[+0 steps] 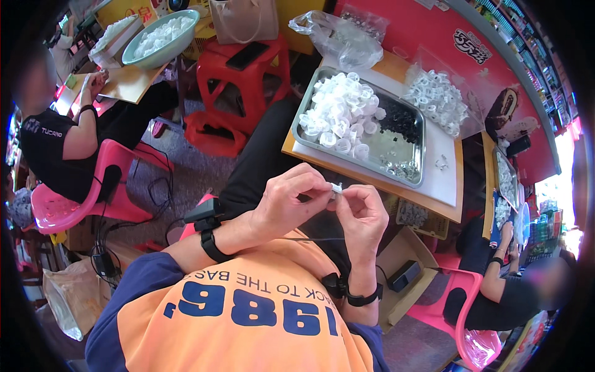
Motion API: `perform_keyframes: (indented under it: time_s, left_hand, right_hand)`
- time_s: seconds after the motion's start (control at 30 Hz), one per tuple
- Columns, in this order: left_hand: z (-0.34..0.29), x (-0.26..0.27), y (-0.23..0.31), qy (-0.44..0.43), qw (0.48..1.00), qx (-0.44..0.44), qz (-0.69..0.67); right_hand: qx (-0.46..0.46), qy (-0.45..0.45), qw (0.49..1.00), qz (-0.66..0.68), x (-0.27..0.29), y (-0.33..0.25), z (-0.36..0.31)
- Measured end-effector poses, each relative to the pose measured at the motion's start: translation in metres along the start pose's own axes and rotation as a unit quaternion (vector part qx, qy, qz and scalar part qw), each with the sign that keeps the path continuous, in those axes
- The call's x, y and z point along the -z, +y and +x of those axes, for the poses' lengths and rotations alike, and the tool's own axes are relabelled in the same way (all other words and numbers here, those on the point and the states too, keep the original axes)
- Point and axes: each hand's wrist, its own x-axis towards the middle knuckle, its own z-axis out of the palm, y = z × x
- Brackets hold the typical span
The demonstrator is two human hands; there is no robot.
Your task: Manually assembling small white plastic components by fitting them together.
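a tiny white plastic piece [336, 187], smooth and rounded, is pinched between the curled fingertips of the left hand [291, 201] and right hand [362, 214]; beyond them sits a shiny metal tray [406, 177].

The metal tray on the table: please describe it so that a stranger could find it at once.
Start at the wooden table beyond the person's hands. The metal tray lies on a white sheet there, with white plastic caps heaped at one end and small black parts beside them. It is the only shiny steel rectangle there; the bags nearby are clear plastic.
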Motion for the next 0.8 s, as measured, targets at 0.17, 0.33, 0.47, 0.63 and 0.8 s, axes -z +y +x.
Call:
perform_keyframes:
  time_s: [0.17,0.33,0.47,0.63,0.8]
  left_hand:
    - [-0.004,0.000,0.000,-0.012,0.999,0.039,-0.011]
    - [-0.006,-0.002,-0.005,0.010,0.994,0.088,-0.064]
    - [-0.001,-0.002,0.000,0.008,0.976,0.146,-0.158]
    - [0.010,0.016,0.004,-0.079,0.885,0.296,-0.351]
    - [0.014,0.016,0.008,-0.105,0.807,0.357,-0.459]
  right_hand:
    - [0.012,-0.002,0.999,-0.042,-0.001,0.000,0.000]
    - [0.066,-0.007,0.995,-0.077,-0.006,0.002,0.002]
    - [0.060,0.017,0.997,-0.042,-0.003,0.010,0.002]
    - [0.042,-0.003,0.998,0.046,0.007,0.007,0.004]
    - [0.062,-0.024,0.998,0.002,0.005,0.002,0.002]
